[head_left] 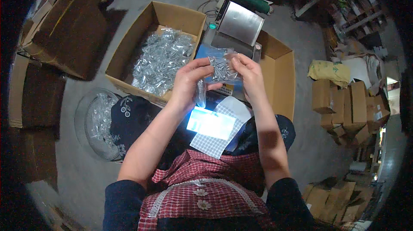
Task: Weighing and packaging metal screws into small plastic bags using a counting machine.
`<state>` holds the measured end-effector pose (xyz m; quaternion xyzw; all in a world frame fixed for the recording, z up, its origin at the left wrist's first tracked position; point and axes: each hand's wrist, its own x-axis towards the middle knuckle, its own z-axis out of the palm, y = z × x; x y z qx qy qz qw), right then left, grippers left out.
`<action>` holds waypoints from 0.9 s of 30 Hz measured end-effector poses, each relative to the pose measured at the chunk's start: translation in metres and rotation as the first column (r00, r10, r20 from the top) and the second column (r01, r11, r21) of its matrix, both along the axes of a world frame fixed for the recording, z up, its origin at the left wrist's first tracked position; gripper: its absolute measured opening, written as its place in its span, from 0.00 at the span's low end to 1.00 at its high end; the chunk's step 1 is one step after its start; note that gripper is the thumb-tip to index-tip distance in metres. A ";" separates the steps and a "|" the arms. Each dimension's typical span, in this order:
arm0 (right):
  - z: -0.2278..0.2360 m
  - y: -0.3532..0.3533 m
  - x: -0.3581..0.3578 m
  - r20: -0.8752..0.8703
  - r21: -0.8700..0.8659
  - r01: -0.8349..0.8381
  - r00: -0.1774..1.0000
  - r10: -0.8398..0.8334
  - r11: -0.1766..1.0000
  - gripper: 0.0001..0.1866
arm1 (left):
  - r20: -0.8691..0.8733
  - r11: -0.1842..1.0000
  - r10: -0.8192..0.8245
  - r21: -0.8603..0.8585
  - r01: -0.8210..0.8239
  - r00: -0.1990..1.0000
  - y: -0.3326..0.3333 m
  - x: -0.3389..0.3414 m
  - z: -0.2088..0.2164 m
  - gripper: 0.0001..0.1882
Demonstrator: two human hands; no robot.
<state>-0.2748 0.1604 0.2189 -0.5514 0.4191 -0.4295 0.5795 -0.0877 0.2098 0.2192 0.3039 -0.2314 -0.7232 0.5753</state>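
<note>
Between my two hands, above my lap, is a clear plastic bag of screws (222, 68). My left hand (188, 81) pinches its left edge, and my right hand (248, 74) grips the upper right corner with thumb and fingers. A second strip of clear plastic (201, 94) hangs below my left fingers; its contents are hard to make out. On my lap lies a sheet of small round grey stickers (211, 145), partly covered by a brightly glowing rectangle (211, 123), too washed out to identify.
An open cardboard box (121, 65) full of clear bags stands ahead to the left. Beside it is a machine with a metal plate (241, 24), next to another open box (279, 70). A mesh basket (81, 121) of bags sits by my left knee. Cartons (357, 106) stack at right.
</note>
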 end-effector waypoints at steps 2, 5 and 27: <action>0.001 0.001 0.000 0.022 -0.004 0.033 0.999 -0.033 0.999 0.16 | 0.081 1.000 -0.001 -0.001 0.001 0.997 0.002 -0.001 0.002 0.18; 0.011 0.010 0.006 0.107 0.040 0.067 0.992 -0.071 0.997 0.17 | 0.245 1.000 0.027 -0.022 -0.022 0.969 0.004 -0.002 0.000 0.14; 0.037 0.020 -0.002 0.140 0.187 -0.014 0.990 -0.013 0.982 0.25 | 0.249 0.997 0.064 -0.058 -0.051 0.966 -0.001 -0.005 -0.007 0.06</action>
